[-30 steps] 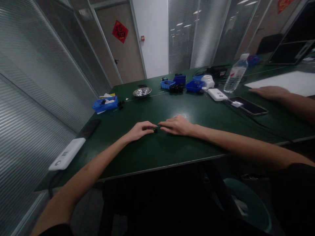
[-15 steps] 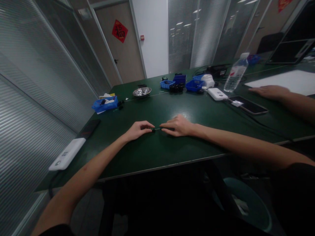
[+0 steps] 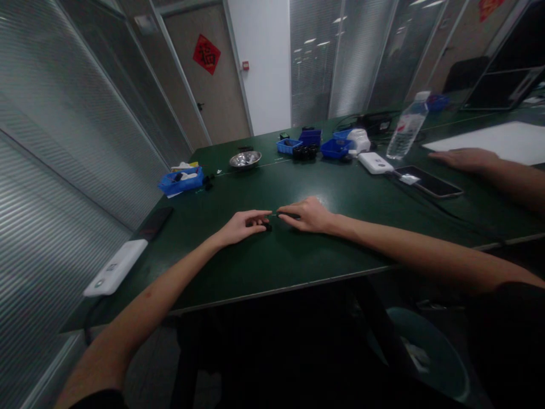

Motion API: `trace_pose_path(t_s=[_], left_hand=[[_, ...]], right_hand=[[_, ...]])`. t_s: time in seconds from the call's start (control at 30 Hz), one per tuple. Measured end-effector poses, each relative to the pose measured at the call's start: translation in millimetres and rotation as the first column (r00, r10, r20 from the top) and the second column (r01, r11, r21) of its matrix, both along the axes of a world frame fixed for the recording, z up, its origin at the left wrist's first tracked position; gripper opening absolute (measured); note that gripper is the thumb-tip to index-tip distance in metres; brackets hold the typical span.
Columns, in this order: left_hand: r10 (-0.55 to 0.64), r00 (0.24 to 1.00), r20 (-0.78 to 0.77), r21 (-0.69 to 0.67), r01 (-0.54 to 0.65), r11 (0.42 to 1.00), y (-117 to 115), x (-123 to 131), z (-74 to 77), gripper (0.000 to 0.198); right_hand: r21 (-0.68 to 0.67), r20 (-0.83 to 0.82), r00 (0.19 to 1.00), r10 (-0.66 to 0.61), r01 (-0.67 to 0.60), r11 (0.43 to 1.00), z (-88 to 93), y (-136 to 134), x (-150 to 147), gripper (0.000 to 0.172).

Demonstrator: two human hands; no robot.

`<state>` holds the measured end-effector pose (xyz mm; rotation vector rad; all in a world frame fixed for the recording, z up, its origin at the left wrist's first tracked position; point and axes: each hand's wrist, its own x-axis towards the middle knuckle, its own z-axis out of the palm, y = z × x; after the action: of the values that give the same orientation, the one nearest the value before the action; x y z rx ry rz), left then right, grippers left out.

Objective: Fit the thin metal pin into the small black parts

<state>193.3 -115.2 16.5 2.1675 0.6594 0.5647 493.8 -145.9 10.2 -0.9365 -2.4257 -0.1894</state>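
Near the front of the green table [image 3: 238, 272], my left hand [image 3: 243, 227] has its thumb and fingers around a small black part [image 3: 268, 226], low against the tabletop. Just to its right, my right hand [image 3: 310, 215] grips a dark, slim tool between thumb and fingers. A thin shaft points from the tool toward my left fingertips. The fingertips of both hands nearly meet, with a narrow gap between them. Fine detail of the black part is too small to tell.
Behind my hands are a metal bowl [image 3: 245, 159], blue bins [image 3: 336, 149] and a bottle [image 3: 407, 126]. At right lie a phone [image 3: 429, 182], a white device [image 3: 375, 163] and another person's hand [image 3: 466, 159]. A blue tray [image 3: 181, 180] and white power bank [image 3: 117, 267] are left.
My left index finger has lifted and stretched toward the tool's shaft, and the black part shows more below it. The right hand and tool have shifted slightly up, away from the table's front edge.
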Motion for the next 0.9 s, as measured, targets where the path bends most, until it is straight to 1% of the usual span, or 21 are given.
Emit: trace_pose_path(t_s=[0.1,0.17,0.23,0.4,0.53,0.6,0.67,0.73,0.77,0.83,0.9], left_hand=[[0.006,1.000,-0.002,-0.003,-0.006,1.000,-1.5,-1.8,1.8,0.057],[0.007,1.000,-0.029,0.037,-0.006,0.999,-2.5,-3.3,3.9,0.046],[0.008,0.998,-0.058,0.091,-0.003,0.996,-4.1,-3.5,6.4,0.034],[-0.019,0.998,-0.061,0.200,0.031,0.979,-12.5,6.9,9.3,0.025],[-0.026,0.996,-0.085,0.282,0.049,0.958,-19.5,16.7,8.6,0.026],[-0.013,0.991,-0.134,0.325,0.056,0.944,-18.9,16.3,9.0,0.027],[0.013,0.986,-0.168,0.366,0.050,0.929,-13.4,10.8,9.4,0.028],[0.060,0.985,-0.164,0.388,0.008,0.921,-2.4,-0.4,8.8,0.028],[0.100,0.984,-0.150,0.393,-0.033,0.919,5.2,-8.3,8.0,0.028],[0.214,0.968,-0.128,0.384,-0.151,0.911,23.6,-28.6,5.1,0.029],[0.364,0.925,-0.108,0.392,-0.297,0.871,44.2,-53.9,1.1,0.032]], right_hand=[[-0.048,-0.003,0.993,-0.117,0.117,0.992,-1.0,4.3,1.6,0.043],[-0.077,0.007,0.986,-0.168,0.168,0.983,-0.6,6.4,2.4,0.043],[-0.098,0.015,0.981,-0.193,0.193,0.976,0.0,7.6,3.0,0.043],[-0.119,0.030,0.978,-0.207,0.209,0.971,2.1,7.1,2.8,0.044],[-0.128,0.011,0.982,-0.186,0.186,0.974,3.2,5.8,2.2,0.044],[-0.133,0.004,0.985,-0.175,0.174,0.976,3.1,5.9,2.4,0.044],[-0.138,0.009,0.985,-0.172,0.172,0.975,2.7,6.1,2.9,0.044],[-0.139,0.022,0.984,-0.176,0.177,0.974,2.5,6.5,3.6,0.044],[-0.138,0.028,0.984,-0.177,0.179,0.974,2.4,6.7,3.8,0.044],[-0.136,0.030,0.984,-0.174,0.177,0.975,2.5,7.1,4.3,0.045],[-0.132,0.028,0.986,-0.165,0.168,0.977,2.5,7.5,4.5,0.045]])
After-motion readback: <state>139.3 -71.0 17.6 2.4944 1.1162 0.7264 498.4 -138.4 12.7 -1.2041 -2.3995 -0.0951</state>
